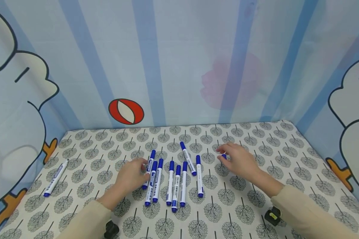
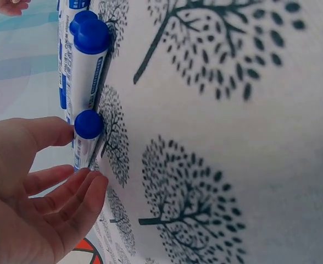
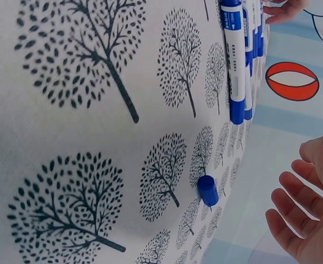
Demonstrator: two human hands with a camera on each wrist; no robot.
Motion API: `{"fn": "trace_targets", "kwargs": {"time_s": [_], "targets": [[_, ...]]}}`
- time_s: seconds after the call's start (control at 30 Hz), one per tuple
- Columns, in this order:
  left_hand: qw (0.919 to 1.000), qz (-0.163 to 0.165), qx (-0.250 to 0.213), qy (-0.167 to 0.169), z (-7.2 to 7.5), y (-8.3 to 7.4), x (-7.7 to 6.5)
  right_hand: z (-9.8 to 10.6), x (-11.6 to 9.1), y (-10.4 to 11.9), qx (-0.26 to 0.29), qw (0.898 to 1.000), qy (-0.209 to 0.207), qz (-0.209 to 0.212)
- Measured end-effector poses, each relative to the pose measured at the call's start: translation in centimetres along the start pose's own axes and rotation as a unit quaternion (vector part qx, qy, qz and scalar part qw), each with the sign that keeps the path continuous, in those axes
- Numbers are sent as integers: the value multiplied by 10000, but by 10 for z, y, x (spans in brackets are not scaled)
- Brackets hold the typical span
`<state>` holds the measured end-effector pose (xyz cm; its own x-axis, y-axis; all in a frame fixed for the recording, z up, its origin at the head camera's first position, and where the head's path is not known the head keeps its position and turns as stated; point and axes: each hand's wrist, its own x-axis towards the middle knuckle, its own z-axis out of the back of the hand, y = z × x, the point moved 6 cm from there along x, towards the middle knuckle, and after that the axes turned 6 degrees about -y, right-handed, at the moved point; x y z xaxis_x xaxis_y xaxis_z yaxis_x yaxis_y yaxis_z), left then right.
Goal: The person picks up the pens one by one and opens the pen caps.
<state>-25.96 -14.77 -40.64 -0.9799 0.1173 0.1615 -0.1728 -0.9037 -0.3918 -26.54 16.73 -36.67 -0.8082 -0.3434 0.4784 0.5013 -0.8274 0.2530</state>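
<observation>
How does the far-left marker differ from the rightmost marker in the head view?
The far-left marker is uncapped, its tip bare; the rightmost marker wears a blue cap. The far-left marker lies aslant, while the rightmost marker runs nearly straight up the picture. Both have white barrels and a blue end at the bottom.

Two forearms in sleeves angle forward and inward, left sleeve [image 1: 85, 220] behind the left hand [image 1: 131, 174], right sleeve [image 1: 308, 212] behind the right hand [image 1: 240, 162]. The bare left wrist [image 1: 109, 198] and right wrist [image 1: 269, 182] show. The left thumb [image 2: 54, 133] stands apart from the hand's gently bent fingers. Well apart, slightly farther forward, the right hand's fingers [image 3: 299, 198] curve loosely.
</observation>
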Motion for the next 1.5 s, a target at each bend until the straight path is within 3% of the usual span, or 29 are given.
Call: {"fn": "trace_targets", "kwargs": {"time_s": [0.27, 0.63, 1.0, 1.5], "targets": [[9986, 293, -275, 348, -6, 1, -1, 0, 0, 9, 47, 9999, -11, 94], [9983, 366, -321, 313, -9, 1, 0, -1, -2, 15, 86, 9996, -128, 232], [9974, 617, -320, 191, -11, 18, 3, 2, -5, 16, 196, 9992, -198, 277], [9994, -2, -143, -325, 19, 4, 1, 1, -4, 22, 319, 9988, -207, 311]]}}
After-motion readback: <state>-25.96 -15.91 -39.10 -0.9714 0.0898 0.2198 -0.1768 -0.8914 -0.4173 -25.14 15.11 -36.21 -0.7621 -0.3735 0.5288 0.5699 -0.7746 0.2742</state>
